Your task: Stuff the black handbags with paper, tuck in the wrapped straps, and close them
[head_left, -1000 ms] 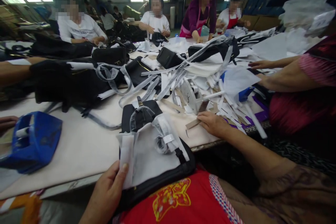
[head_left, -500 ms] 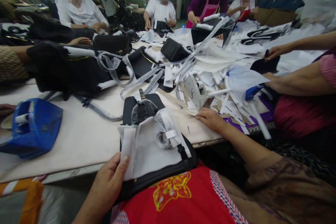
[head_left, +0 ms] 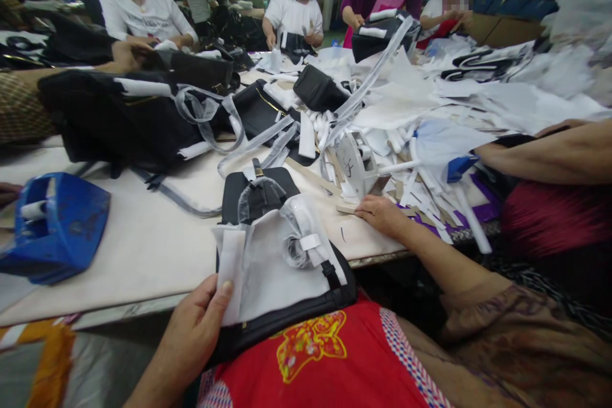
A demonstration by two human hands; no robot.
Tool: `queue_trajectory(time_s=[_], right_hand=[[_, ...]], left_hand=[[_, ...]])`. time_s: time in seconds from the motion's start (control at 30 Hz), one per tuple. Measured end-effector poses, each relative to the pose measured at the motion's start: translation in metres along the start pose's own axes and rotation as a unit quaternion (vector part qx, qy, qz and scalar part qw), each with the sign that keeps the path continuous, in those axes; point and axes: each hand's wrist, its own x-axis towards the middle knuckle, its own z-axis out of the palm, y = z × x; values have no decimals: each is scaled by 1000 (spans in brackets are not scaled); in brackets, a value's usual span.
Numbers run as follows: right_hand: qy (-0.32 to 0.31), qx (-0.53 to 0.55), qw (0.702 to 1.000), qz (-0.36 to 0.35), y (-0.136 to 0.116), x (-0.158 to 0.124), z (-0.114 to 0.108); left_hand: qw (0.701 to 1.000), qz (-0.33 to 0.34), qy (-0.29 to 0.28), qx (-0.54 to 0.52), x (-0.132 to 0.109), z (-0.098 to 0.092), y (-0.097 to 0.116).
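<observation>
A black backpack [head_left: 282,320] lies tilted over the table edge and my lap, a white sheet [head_left: 270,277] covering its upper face. My left hand [head_left: 203,315] grips its left side, thumb on a white foam strip [head_left: 233,268]. A plastic-wrapped strap [head_left: 297,248] is coiled on the sheet. Beyond the bag, my right hand [head_left: 382,215] rests on the table, fingers closed, beside a white tape dispenser [head_left: 352,162]. A tan strip [head_left: 346,210] touches its fingertips; whether they pinch it or something smaller is hidden.
A blue tape dispenser [head_left: 62,229] stands at the left. Black bags [head_left: 119,121] and paper scraps [head_left: 430,204] crowd the table. A co-worker's forearm [head_left: 549,153] reaches in from the right, another's hand [head_left: 131,54] from the left. Several people work across the table.
My right hand has shifted very slightly left; a tan strip now shows at its fingertips. The right co-worker's arms have drawn closer; the left co-worker's hand has risen.
</observation>
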Motion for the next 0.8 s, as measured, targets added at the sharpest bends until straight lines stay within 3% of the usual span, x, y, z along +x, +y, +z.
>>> queue_trajectory(time_s=[0.27,0.5,0.67,0.8], right_hand=[[14,-18,1000,-4,-1,0,1],[76,-98,992,21,-14,-3,10],[210,-147,966,34,-16,0,-6],[292,-45,952,85,-32,5,-24]], left_hand=[[1000,-8,-1,-17,-1,1,-3],[1000,-5,-1,-19,-1,0,-2],[1000,7,0,-22,-1,1,-2],[999,11,7,-32,-2,0,3]])
